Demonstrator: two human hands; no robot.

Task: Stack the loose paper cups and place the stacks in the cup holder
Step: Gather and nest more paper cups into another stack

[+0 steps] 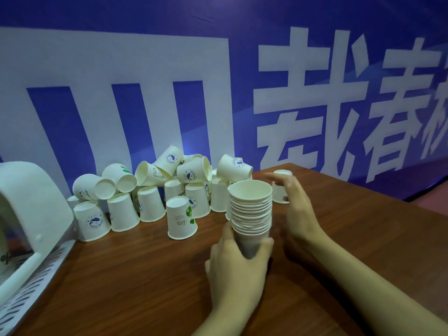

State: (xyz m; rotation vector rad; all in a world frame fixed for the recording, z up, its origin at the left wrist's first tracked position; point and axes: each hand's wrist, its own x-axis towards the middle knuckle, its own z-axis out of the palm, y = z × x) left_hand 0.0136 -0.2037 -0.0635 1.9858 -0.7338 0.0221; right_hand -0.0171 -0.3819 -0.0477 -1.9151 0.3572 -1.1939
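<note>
Far to the left of both hands stands the cup holder (36, 190), a white moulded plastic piece with a rounded arch and a slotted base rail; only part of it is in view, and whether any stack sits in it cannot be told from here. Between it and the left hand, against the blue banner (72, 132) with big white characters, lies the heap of loose cups (150, 190): thin white paper, tapered, with rolled rims and small blue or green printed marks, most standing upside down on the brown wood-grain counter (145, 287), several tipped on their sides on top of the others. One inverted cup with a green leaf print (181, 217) stands nearest, just left of the left hand. The left hand (238, 267) grips the bottom of a tall nested stack (251, 209), fingers and thumb curled round it, mouth up, its many rims making tight ridges down the side. Just right of the stack the right hand (294, 202) is relaxed with fingers straight, reaching toward a lone inverted cup (281, 187) behind it; whether it touches that cup I cannot tell. By my reading the task is partway: one good stack is built, but a lot of cups are left to gather, and this stack is not yet in the holder
</note>
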